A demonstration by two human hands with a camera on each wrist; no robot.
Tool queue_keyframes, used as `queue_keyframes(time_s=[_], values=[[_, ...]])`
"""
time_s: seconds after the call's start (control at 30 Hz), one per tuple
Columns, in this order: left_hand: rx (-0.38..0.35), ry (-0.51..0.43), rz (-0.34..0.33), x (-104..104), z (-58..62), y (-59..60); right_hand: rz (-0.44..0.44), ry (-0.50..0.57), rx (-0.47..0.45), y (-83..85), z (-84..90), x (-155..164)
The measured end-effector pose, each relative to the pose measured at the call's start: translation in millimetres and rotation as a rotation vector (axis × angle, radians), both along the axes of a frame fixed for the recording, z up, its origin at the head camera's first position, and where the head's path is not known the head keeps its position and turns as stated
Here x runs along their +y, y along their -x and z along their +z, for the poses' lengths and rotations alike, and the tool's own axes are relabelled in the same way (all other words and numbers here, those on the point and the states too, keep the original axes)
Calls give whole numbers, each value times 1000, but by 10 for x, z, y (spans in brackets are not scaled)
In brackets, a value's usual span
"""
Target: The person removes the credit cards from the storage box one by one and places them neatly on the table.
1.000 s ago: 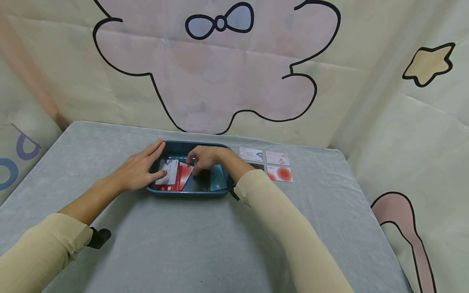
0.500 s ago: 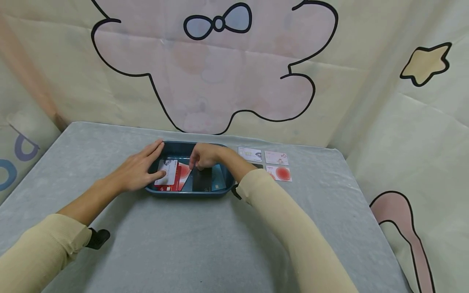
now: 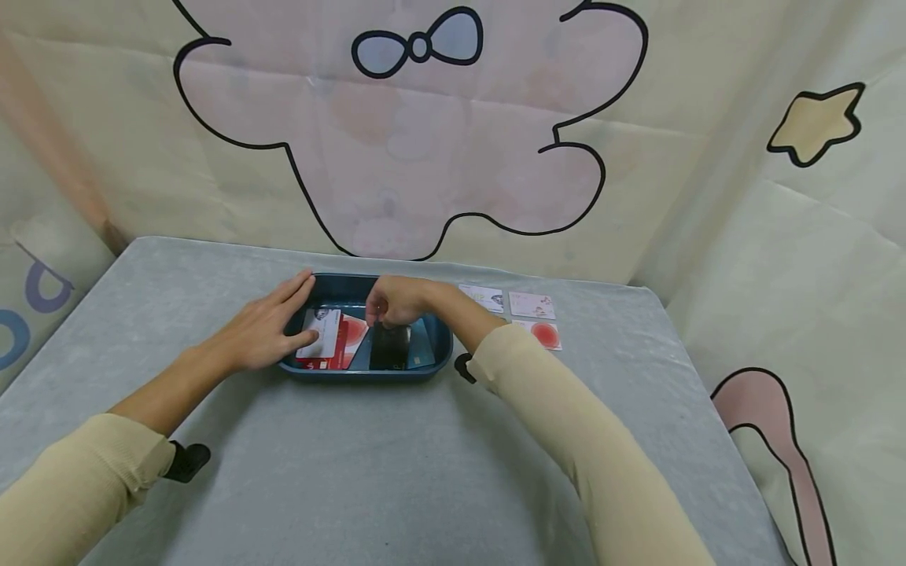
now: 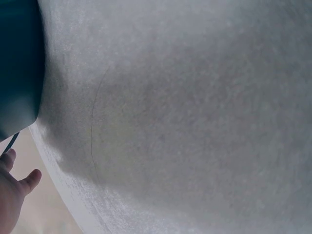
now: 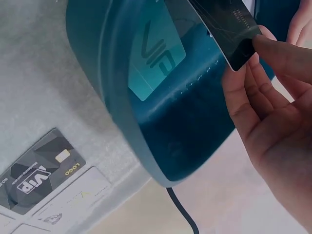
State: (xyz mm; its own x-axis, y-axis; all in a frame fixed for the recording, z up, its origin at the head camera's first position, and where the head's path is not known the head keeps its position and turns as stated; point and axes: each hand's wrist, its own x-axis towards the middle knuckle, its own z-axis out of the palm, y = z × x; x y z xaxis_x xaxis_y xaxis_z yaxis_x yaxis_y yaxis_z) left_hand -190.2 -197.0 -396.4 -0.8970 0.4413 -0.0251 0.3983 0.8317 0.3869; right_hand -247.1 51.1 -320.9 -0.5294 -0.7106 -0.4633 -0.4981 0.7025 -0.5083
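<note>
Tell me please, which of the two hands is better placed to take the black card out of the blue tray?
Probably the right hand: it already pinches the black card and tilts it up inside the blue tray. The left hand rests on the white card on the tray's other side.

Your right hand (image 5: 273, 122) pinches a black card (image 5: 226, 24) by its corner, thumb on top and fingers (image 5: 239, 95) underneath, holding it tilted over the blue tray (image 5: 180, 136). Inside the tray a teal card (image 5: 156, 56) marked VIP lies flat on the bottom, below the black one. Outside the tray's wall, on the grey desk (image 5: 39, 73), a dark grey VIP card (image 5: 41, 170) lies face up, with a pale card (image 5: 73, 202) just beside it. A dark cable (image 5: 183, 212) runs out from under the tray's rim.
</note>
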Motion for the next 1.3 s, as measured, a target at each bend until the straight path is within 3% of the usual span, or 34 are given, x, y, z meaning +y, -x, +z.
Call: queue_keyframes(time_s=[0.43,0.93,1.3], values=[[18,7,-4,-9,-1,-3,0,36,-7,27,115,183],[38,6,-14,-10,-12,-9,-153,85,-34,101,328,578],[35,6,-11,-13,-13,-1,-246,117,-87,58,425,837]])
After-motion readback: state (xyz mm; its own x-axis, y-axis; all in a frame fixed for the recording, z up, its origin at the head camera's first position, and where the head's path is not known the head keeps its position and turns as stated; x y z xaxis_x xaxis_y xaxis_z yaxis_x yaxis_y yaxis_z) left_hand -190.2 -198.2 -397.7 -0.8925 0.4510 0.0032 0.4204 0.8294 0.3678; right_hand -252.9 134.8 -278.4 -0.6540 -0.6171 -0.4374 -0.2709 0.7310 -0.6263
